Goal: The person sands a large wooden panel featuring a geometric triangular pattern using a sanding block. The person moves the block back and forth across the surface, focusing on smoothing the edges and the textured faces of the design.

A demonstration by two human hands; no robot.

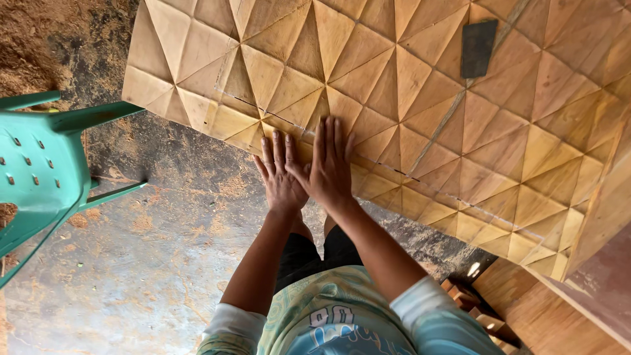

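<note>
Beneath both your hands lies a large pale wooden panel carved into raised triangular facets (pixel 420 98), stretching away beyond your fingertips and off to your right. To your left stands a green perforated plastic chair (pixel 39 171) on the dusty concrete floor (pixel 131 263). Well beyond your right hand, a dark flat rectangular block (pixel 478 47) rests on the panel. Your right hand (pixel 328 167) and left hand (pixel 281 176) press flat, fingers spread, side by side at its near edge, holding nothing.
</note>
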